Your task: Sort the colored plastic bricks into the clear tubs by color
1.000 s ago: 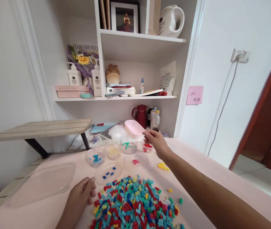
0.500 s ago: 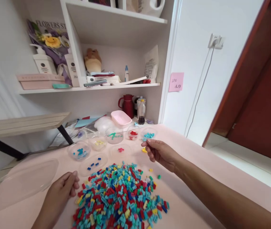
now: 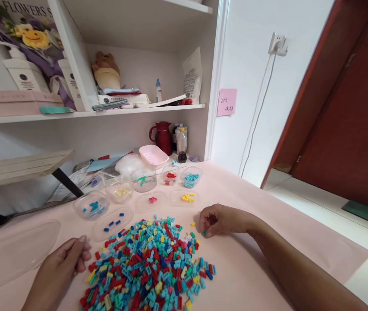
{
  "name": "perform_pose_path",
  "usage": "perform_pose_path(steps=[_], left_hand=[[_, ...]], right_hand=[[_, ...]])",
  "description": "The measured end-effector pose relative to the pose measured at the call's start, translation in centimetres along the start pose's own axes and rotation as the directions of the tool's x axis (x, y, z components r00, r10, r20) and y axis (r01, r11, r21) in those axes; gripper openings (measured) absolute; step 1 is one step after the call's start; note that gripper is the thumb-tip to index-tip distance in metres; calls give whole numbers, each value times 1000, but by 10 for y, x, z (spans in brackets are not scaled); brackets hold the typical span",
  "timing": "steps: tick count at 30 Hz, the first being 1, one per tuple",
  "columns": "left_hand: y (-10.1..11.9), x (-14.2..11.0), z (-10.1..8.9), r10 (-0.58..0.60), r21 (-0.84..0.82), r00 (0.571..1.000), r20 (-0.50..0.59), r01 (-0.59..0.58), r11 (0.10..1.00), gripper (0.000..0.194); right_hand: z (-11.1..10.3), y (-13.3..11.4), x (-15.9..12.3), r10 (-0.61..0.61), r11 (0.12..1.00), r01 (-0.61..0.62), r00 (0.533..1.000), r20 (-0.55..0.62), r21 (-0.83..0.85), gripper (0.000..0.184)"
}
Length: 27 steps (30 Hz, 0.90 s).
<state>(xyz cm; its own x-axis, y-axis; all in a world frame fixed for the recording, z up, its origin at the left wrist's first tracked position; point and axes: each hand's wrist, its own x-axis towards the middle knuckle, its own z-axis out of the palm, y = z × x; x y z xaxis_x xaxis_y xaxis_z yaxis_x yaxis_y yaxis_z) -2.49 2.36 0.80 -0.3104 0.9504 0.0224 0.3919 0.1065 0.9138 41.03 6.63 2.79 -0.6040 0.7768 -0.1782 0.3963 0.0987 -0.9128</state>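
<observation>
A heap of small toy bricks [image 3: 151, 263] in light blue, red, yellow, green and dark blue lies in front of me. At its right side my right hand [image 3: 221, 219] is low over the tabletop, its fingers pinched at a green toy brick [image 3: 203, 233] that is mostly covered by the fingertips. My left hand [image 3: 61, 264] rests at the heap's left edge, fingers curled in, with nothing visible in them. A yellow brick [image 3: 193, 224] lies loose just left of my right hand.
Behind the heap stand clear containers of bricks sorted by colour, among them light blue [image 3: 190, 178], red [image 3: 170, 177], yellow [image 3: 187, 198] and green [image 3: 144, 180]. A clear lid [image 3: 18, 246] lies at left. A pink basin [image 3: 153, 155], red jug [image 3: 163, 137] and bottle [image 3: 182, 147] are farther back.
My right hand has come down and back from above the yellow-brick container to the green brick beside the heap. My left hand stays by the heap. The camera view has shifted right and down.
</observation>
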Motion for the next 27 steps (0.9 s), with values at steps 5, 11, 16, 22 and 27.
perform_pose_path(steps=[5,11,16,22,27], left_hand=[[2,-1,1,28,1,1000,1,-28,1000,44],[4,-4,1,32,-36,999,22,-32,999,43],[4,-6,2,62,-44,998,24,-61,997,45],[5,-9,1,66,-109,998,0,-66,992,44],[0,-7,1,63,-129,998,-11,-64,990,45]], right_hand=[[10,1,5,25,990,-41,992,-123,-133,11],[18,-1,6,-7,970,-55,968,-251,-237,9],[17,-7,6,57,996,-70,976,-211,-54,9],[6,-47,49,-81,984,38,964,-255,-172,11],[8,-97,133,-214,972,231,790,-574,-45,7]])
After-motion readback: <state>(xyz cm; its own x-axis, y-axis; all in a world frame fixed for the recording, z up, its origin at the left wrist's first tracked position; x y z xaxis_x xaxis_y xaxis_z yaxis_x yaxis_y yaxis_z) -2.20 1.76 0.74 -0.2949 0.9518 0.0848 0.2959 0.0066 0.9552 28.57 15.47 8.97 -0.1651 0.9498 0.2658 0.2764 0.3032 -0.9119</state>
